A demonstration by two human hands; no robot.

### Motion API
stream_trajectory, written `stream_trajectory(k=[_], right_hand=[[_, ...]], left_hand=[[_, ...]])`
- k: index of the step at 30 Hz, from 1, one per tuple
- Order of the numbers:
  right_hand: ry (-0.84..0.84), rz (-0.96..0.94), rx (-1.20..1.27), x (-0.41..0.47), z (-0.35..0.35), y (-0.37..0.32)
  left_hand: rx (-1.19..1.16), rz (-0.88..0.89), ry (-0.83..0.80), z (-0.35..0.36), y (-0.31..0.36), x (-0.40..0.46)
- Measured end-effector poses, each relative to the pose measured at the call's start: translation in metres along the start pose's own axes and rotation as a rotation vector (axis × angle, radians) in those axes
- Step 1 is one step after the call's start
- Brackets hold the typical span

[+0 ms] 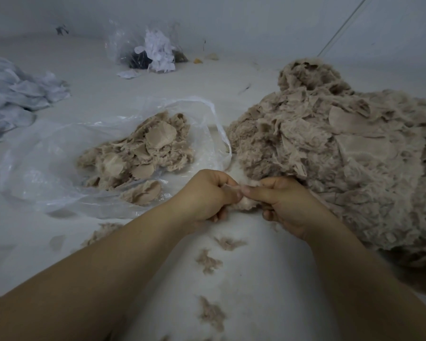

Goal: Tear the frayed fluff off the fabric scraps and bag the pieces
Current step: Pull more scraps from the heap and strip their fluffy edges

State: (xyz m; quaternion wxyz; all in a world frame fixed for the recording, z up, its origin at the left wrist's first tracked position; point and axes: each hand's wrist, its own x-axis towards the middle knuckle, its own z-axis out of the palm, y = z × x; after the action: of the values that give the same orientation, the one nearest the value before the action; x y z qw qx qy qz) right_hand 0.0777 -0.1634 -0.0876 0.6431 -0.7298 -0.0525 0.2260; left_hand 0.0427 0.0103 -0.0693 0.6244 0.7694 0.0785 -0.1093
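Left hand (pixel 207 193) and right hand (pixel 284 200) both pinch one beige fabric scrap (pixel 245 202). Advise grips close together, tearing fluff off in short pulls.

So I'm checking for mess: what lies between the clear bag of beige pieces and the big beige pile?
Head view: only bare white surface separates the clear bag from the big pile.

Bare surface (pixel 251 279) between open bag (pixel 59 168) and scrap heap (pixel 342 156).
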Motion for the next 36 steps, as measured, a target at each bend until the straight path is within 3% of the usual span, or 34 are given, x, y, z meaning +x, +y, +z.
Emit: stream_trajectory(k=[7,14,23,29,32,36], right_hand=[[0.043,0.000,0.081,0.000,0.001,0.001],[-0.057,-0.034,0.071,-0.003,0.003,-0.003],[0.062,-0.019,0.119,0.000,0.003,0.001],[0.046,-0.002,0.187,-0.001,0.004,0.000],[0.038,-0.010,0.185,-0.001,0.004,0.000],[0.025,-0.035,0.164,-0.003,0.004,0.000]], left_hand=[[-0.296,-0.119,-0.128,0.003,-0.002,-0.002],[-0.162,-0.041,-0.159,0.004,-0.001,-0.002],[-0.103,-0.067,-0.213,0.002,-0.016,-0.013],[0.309,-0.214,-0.620,-0.009,-0.011,-0.036],[0.288,-0.228,-0.493,-0.012,0.001,-0.031],[-0.003,-0.161,-0.195,-0.004,0.006,-0.018]])
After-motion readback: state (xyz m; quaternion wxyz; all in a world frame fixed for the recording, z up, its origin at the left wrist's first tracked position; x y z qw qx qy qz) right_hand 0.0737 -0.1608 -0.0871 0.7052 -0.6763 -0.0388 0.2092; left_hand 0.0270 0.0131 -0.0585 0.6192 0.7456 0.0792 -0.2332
